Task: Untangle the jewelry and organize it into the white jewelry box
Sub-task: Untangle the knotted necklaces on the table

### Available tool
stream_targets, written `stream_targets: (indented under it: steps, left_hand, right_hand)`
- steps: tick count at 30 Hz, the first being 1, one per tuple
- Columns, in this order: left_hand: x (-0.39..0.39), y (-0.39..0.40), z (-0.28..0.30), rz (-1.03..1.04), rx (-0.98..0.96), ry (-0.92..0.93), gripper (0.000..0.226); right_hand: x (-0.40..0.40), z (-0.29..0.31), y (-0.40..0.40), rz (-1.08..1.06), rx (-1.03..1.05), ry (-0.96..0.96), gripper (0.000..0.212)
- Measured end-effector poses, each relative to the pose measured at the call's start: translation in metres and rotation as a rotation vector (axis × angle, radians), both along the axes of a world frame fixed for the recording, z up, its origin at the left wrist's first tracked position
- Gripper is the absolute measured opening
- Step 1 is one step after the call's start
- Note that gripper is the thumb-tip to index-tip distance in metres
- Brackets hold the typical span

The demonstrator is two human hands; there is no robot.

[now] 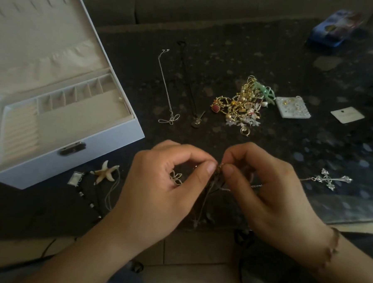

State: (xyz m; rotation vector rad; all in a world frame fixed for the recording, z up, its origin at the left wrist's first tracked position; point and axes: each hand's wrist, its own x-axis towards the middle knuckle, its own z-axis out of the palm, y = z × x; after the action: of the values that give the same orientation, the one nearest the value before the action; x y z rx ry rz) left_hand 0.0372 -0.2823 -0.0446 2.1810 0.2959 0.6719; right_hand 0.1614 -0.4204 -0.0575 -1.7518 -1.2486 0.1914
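Tangled cords (213,186) hang pinched between the left hand (164,183) and right hand (263,186), thumbs and forefingers closed on the knot above the dark speckled table (293,67). The white jewelry box (76,155) lies open at the left, its cream fabric compartments nearly bare. A gold heap (241,107) sits mid-table.

head view | worn high — looks forward-down | close over dark table (293,67)

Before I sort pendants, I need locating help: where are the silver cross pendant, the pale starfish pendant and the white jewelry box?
silver cross pendant (330,181), head view, crossing point.
pale starfish pendant (105,173), head view, body centre.
white jewelry box (76,157), head view, front wall.
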Motion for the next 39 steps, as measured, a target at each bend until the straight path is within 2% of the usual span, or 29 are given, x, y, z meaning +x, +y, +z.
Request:
stream_targets:
  steps: [4, 9, 16, 20, 23, 27, 32, 36, 39]
  left_hand:
    - [-0.0008, 0.001, 0.0048, -0.059, 0.023, 0.031, 0.013]
    - [0.0007, 0.0004, 0.0018, -0.036, 0.065, 0.042, 0.01]
    - [0.0014, -0.003, 0.0013, -0.076, -0.279, 0.044, 0.005]
    - [0.0012, 0.0001, -0.0001, -0.144, -0.463, 0.052, 0.013]
    - [0.0016, 0.0019, -0.0001, -0.178, -0.506, 0.058, 0.019]
    - [0.002, 0.0022, 0.0002, -0.246, -0.601, 0.061, 0.016]
    - [0.0024, -0.0012, 0.0004, -0.279, -0.537, 0.104, 0.024]
    - [0.0007, -0.001, -0.0002, -0.294, -0.451, 0.156, 0.035]
    - [0.0012, 0.0012, -0.002, -0.266, -0.276, 0.157, 0.026]
  right_hand:
    - [0.0012, -0.001, 0.0, 0.044, -0.044, 0.016, 0.011]
    - [0.0004, 0.0003, -0.0005, 0.046, -0.018, 0.079, 0.014]
    - [-0.0058, -0.0004, -0.0001, 0.02, 0.1, 0.219, 0.019]
    - [-0.0033, 0.0007, 0.0002, -0.016, 0.125, 0.242, 0.014]
    - [-0.0027, 0.001, -0.0003, 0.006, 0.138, 0.327, 0.015]
    - [-0.0041, 0.0011, -0.0012, 0.089, 0.115, 0.461, 0.019]
    - [-0.0042, 0.0003, 0.0011, 0.095, 0.074, 0.187, 0.01]
    - [-0.0027, 0.0002, 0.0003, 0.067, 0.073, 0.062, 0.007]
    - [-0.0014, 0.0002, 0.0005, 0.046, 0.061, -0.041, 0.009]
